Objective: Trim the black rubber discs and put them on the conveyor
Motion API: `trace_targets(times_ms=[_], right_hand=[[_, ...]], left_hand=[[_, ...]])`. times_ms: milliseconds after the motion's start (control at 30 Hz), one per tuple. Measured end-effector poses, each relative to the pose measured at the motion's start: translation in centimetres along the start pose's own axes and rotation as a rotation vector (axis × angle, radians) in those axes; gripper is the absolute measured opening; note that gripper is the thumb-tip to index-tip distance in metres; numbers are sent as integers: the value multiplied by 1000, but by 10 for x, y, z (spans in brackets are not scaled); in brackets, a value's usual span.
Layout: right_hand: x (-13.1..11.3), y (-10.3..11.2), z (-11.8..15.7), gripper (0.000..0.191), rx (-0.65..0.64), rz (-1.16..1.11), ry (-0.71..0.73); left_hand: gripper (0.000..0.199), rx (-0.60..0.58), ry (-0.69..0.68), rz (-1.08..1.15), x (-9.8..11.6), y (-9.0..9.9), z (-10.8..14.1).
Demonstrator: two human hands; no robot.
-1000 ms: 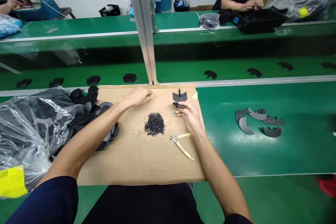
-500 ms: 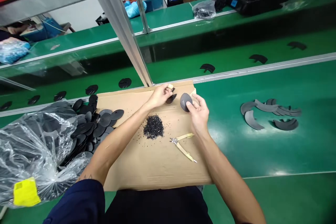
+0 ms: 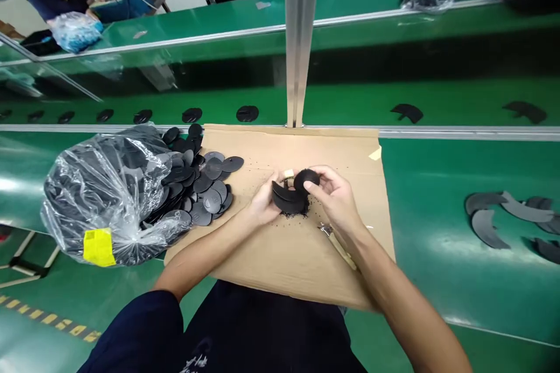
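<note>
My left hand [image 3: 265, 203] grips a stack of black curved pieces [image 3: 286, 198] above the cardboard sheet [image 3: 306, 151]. My right hand [image 3: 333, 195] pinches a rounded black piece [image 3: 306, 179] with its fingers, right next to that stack. A small cream-coloured tip [image 3: 289, 173] shows between my hands. The black granule pile [image 3: 300, 214] lies mostly hidden beneath them. Cream-handled cutters [image 3: 339, 247] lie partly under my right wrist.
A clear plastic bag [image 3: 105, 198] with a yellow label [image 3: 99, 246] and loose black discs [image 3: 205, 183] lie to the left on the cardboard. Grey curved pieces [image 3: 494, 215] lie on the green bench at right. An aluminium post [image 3: 300, 35] rises behind the cardboard.
My hands have come together over the granule pile, with the rounded piece now beside the left hand's stack. The view has swung, so the bench appears turned and shifted.
</note>
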State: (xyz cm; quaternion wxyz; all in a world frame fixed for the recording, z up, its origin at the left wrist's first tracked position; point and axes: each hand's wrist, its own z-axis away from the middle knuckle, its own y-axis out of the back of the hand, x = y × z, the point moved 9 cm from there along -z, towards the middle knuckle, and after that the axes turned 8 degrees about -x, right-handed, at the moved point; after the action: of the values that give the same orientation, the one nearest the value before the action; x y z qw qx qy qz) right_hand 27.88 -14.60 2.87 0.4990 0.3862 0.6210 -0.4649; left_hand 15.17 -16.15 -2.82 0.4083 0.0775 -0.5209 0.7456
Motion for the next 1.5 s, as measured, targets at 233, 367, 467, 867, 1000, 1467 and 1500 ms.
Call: trace_targets(times_ms=[233, 367, 467, 867, 1000, 1467, 1500], right_hand=[[16, -6, 4, 35, 201, 45, -19], [12, -18, 13, 32, 333, 68, 51], [5, -21, 13, 30, 382, 79, 96], [7, 19, -7, 30, 303, -109, -52], [-3, 25, -3, 40, 306, -24, -44], [12, 2, -2, 33, -19, 257, -92], [11, -1, -1, 31, -64, 287, -89]], left_hand=[[45, -106, -58, -48, -8, -10, 24], [58, -114, -254, -174, -5, -25, 33], [61, -126, -316, -245, -1, -37, 35], [31, 12, -209, -101, -6, -4, 11], [41, -59, -175, -193, 4, -4, 12], [46, -133, -361, -533, 23, 2, 20], [48, -124, -367, -547, 24, 4, 20]])
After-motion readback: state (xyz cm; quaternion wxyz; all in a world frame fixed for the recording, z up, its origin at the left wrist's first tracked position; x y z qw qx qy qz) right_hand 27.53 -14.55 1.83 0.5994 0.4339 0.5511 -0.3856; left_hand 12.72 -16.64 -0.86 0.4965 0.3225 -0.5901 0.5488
